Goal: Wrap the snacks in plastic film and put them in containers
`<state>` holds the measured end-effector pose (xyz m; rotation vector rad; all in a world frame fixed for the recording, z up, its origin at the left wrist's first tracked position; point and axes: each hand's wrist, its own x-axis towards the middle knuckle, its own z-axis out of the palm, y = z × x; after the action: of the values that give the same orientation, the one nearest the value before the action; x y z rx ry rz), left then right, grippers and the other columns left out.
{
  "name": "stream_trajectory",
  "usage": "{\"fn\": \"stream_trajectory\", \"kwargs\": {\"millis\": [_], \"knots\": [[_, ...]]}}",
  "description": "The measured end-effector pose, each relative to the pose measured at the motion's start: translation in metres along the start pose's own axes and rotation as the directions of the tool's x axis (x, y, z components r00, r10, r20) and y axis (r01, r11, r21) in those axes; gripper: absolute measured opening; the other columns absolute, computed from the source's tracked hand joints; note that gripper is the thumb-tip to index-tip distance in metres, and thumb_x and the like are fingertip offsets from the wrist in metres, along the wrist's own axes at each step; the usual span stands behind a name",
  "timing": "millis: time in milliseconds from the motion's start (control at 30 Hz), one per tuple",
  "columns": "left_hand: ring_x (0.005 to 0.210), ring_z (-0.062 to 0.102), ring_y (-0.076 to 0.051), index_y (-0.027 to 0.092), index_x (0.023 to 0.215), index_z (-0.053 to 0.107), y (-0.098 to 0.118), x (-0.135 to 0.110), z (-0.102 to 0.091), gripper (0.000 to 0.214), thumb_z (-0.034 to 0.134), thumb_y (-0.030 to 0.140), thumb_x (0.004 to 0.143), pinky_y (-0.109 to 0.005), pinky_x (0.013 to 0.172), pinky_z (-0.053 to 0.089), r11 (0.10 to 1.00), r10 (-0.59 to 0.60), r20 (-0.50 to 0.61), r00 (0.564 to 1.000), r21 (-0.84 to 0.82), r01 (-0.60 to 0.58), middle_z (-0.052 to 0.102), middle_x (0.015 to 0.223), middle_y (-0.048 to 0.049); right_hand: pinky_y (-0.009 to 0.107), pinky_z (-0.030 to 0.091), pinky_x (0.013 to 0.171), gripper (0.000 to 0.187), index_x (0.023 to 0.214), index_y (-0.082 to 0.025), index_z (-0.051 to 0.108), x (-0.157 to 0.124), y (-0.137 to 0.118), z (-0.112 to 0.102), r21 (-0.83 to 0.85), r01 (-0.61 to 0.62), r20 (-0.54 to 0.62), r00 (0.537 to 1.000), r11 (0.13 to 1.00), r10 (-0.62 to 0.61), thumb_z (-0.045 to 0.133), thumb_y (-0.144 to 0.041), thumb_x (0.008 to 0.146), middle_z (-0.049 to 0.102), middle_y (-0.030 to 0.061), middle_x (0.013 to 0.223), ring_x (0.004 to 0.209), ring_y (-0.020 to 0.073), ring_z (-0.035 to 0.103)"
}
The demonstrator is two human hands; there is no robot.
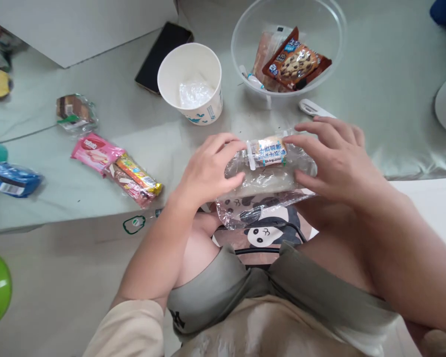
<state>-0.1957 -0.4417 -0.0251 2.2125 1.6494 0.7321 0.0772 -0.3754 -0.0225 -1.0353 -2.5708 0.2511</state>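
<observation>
A small wrapped biscuit packet point(270, 151) with blue lettering rests on a crinkled clear plastic bag point(269, 181) at the table's front edge. The bag's lower part hangs over that edge. My left hand point(213, 166) curves over the bag's left side, thumb and fingers apart, fingertips close to the packet. On the other side, my right hand point(338, 153) has its fingers spread over the bag, the index fingertip at the packet's right end. Just beyond my right hand lies a white cutter-like tool point(314, 107), partly hidden by the fingers.
Behind are a white paper cup point(189, 114) with clear plastic inside, a black phone point(163, 57) and a clear bowl point(338, 29) holding a brown cookie packet point(297, 64). Leftward lie a pink wafer packet point(96, 153), a yellow packet point(139, 173), a brown snack point(74, 111) and a blue packet point(15, 179).
</observation>
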Motion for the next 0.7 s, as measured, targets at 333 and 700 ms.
{"fn": "stream_trajectory", "kwargs": {"millis": [333,700], "knots": [[0.067,0.064,-0.013,0.022,0.082,0.065,-0.018,0.013,0.010,0.007,0.060,0.018,0.086,-0.028,0.064,0.051,0.921,-0.367,-0.338,0.866,-0.265,0.287,0.071,0.077,0.0007,0.047,0.053,0.091,0.018,0.091,-0.024,0.070,0.016,0.016,0.009,0.068,-0.175,-0.319,0.929,0.982,0.188,0.053,-0.019,0.088,0.079,0.0076,0.098,0.100,0.0294,0.074],[0.057,0.059,-0.013,0.026,0.090,0.062,-0.057,0.010,0.012,0.020,0.056,0.044,0.099,-0.028,0.053,0.047,0.858,-0.486,-0.320,0.814,-0.352,0.374,0.069,0.073,0.0003,0.048,0.053,0.088,0.043,0.122,-0.027,0.071,0.017,0.032,0.022,0.035,-0.172,-0.077,0.982,0.984,0.174,0.058,-0.023,0.081,0.075,0.0089,0.125,0.110,0.0329,0.070]]}}
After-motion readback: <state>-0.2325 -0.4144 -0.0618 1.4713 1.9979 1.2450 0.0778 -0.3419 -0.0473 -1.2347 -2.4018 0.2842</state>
